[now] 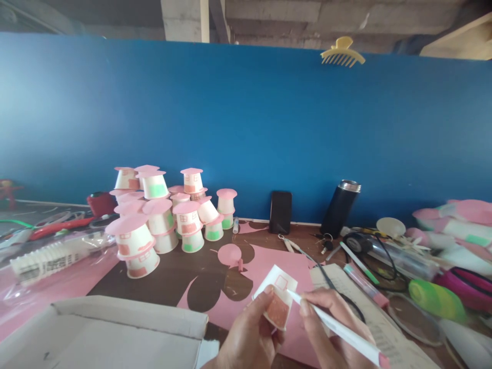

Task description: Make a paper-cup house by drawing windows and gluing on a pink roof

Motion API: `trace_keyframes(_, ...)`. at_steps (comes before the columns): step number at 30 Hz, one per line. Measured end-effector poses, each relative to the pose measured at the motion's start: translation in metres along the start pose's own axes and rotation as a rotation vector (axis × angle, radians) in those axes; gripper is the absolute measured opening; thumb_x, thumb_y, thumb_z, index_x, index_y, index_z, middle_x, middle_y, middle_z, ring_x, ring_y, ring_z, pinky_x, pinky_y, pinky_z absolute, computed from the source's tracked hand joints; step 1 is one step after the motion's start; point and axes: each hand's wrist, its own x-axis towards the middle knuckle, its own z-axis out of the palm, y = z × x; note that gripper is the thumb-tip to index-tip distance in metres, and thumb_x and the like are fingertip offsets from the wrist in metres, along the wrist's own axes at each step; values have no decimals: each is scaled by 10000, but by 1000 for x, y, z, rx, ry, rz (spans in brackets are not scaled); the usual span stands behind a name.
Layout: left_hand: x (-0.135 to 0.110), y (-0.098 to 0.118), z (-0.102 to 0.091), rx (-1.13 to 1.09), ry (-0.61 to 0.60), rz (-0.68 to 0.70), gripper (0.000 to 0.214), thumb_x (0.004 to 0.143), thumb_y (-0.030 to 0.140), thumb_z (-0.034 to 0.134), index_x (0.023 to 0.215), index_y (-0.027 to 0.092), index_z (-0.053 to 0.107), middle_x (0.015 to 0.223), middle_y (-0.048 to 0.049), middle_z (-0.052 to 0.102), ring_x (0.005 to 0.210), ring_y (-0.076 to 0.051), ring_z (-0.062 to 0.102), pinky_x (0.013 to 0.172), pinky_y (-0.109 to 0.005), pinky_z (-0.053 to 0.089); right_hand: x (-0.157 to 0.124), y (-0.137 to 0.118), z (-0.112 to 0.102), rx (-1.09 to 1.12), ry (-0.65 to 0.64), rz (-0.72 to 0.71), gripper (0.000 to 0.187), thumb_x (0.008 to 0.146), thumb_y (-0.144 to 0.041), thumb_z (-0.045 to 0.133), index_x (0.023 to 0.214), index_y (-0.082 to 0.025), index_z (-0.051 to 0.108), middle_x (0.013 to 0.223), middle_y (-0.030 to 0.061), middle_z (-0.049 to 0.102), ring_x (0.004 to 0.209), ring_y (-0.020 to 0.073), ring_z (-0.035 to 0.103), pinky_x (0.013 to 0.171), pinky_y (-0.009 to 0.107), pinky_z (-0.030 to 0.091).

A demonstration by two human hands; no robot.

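Note:
My left hand [251, 333] is closed round a small white paper cup [279, 294] that is tilted on its side; a pink door and a pink window outline are drawn on it. My right hand [330, 320] grips a white pen [338, 330] with a pink end, and its tip touches the cup's side near the window. Both hands hover low over a pink paper sheet [265, 259] with round holes cut out of it.
Stacked cup houses with pink round roofs [161, 215] stand at the left. An open cardboard box [115, 333] lies near left. A phone [280, 212] and a black flask [340, 207] lean on the blue wall. Markers, scissors, keys and a cut pink circle [229, 253] litter the table.

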Motion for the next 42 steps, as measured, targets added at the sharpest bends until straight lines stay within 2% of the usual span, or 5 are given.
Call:
trace_keyframes(10,-2,1,0,22,9,11,303,709,321,789,898,135,642,763,-28,674,667,-131,552,602,-241,328,0,3,-1,-33,-62,-70,95,909,-283,554,855,-230,612,636,-22,606,492,124,565,487,201,480)
trace_keyframes(20,-4,0,2,-9,51,4,170,851,268,643,930,118,628,771,-44,676,638,-122,550,587,-236,334,0,2,0,-58,-76,-52,123,923,-294,533,830,-236,590,618,-38,586,465,115,544,473,206,463)
trace_keyframes(28,-2,1,3,-16,55,-11,170,862,269,629,937,116,624,770,-45,673,644,-121,556,598,-237,345,-1,3,0,-51,-77,-39,126,918,-299,539,822,-235,590,608,-35,573,459,116,525,459,207,455)
trace_keyframes(35,-2,1,3,-3,58,0,207,903,286,556,1012,116,603,775,-48,673,609,-126,539,571,-251,326,0,3,-3,12,44,-27,53,913,-266,552,917,-230,592,634,-37,603,482,116,570,478,192,482)
trace_keyframes(42,-1,0,0,57,21,25,394,720,352,768,997,127,603,808,-46,677,655,-134,542,596,-250,318,2,8,-5,-45,66,9,95,912,-309,556,912,-226,601,648,-29,608,505,126,584,492,202,488)
